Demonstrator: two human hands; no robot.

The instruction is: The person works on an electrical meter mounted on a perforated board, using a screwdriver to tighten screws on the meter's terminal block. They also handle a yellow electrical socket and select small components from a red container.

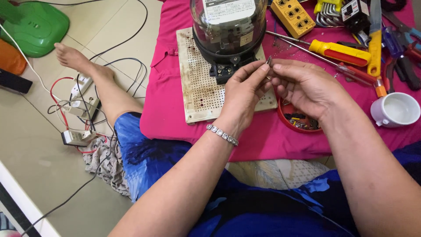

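My left hand and my right hand meet above a perforated white board. Both pinch a small metal screw between their fingertips. Behind them a round glass-domed electric meter stands on the board, its black terminal block facing me. A beaded bracelet sits on my left wrist. Below my right hand lies a red dish of small parts.
A pink cloth covers the floor work area. Yellow-handled screwdrivers, pliers, hex keys and a yellow socket block lie at the top right. A white cup stands right. Cables and adapters lie left by my leg.
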